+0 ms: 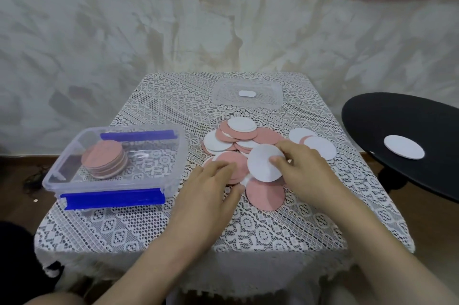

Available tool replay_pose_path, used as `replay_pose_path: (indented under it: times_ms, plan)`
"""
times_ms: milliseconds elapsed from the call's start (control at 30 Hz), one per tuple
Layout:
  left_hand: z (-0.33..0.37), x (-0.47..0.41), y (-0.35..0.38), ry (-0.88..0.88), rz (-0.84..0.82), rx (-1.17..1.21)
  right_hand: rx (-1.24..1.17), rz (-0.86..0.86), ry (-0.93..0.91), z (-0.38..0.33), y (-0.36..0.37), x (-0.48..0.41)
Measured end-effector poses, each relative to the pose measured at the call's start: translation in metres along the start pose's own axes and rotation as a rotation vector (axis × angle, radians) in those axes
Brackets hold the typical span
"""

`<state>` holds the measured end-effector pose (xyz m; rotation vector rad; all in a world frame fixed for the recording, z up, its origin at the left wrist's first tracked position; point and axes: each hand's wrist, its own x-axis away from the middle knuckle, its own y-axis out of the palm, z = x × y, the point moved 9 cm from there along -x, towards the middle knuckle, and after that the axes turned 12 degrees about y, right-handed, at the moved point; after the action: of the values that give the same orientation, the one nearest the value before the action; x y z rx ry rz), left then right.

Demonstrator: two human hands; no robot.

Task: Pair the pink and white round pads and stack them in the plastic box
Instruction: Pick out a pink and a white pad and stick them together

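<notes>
A white pad [263, 165] is pinched, tilted, between thumb and fingers of the right hand [300, 170] over the loose pile [238, 135] of pink and white pads at mid-bench [149, 230]. The left hand [211, 190] is laid flat, fingers straight, on a pink pad [233, 160] at the pile's near edge. At the left, 1 stack [105, 160], pink on top, is held in the box [53, 180]. A clear lid [268, 98] lies behind the pile. 1 stray pad [404, 150] lies on a black table [397, 118].

Count: 1 plastic box [111, 184] holding 1 pad stack [105, 159]; right of box: 1 clear lid [263, 98], 1 overlapping pad pile [238, 138], untallied.
</notes>
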<state>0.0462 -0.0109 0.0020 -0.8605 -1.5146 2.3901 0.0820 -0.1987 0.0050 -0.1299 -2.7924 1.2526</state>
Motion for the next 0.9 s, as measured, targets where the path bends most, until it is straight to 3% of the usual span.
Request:
replay_pose_path:
  times_ms: [100,300,467,633,733,900]
  plan:
    - [0.004,0.001,-0.003,0.002,0.012,0.150,-0.057,-0.154,-0.072,-0.012,0.017,0.010]
    - [-0.009,0.008,-0.004,-0.123,0.073,0.448,-0.145,-0.229,-0.111,-0.017,0.029,0.009]
    - [-0.016,0.011,-0.001,-0.176,0.061,0.497,-0.164,-0.371,-0.111,-0.021,0.043,0.003]
    - [-0.025,0.012,-0.003,-0.206,0.062,0.388,-0.177,-0.245,-0.132,-0.026,0.033,-0.015]
    - [-0.027,0.014,-0.003,-0.216,0.047,0.375,-0.028,-0.130,-0.123,-0.025,0.027,-0.025]
    - [-0.028,0.017,-0.005,-0.211,0.019,0.371,0.207,-0.092,-0.201,-0.044,0.042,-0.021]
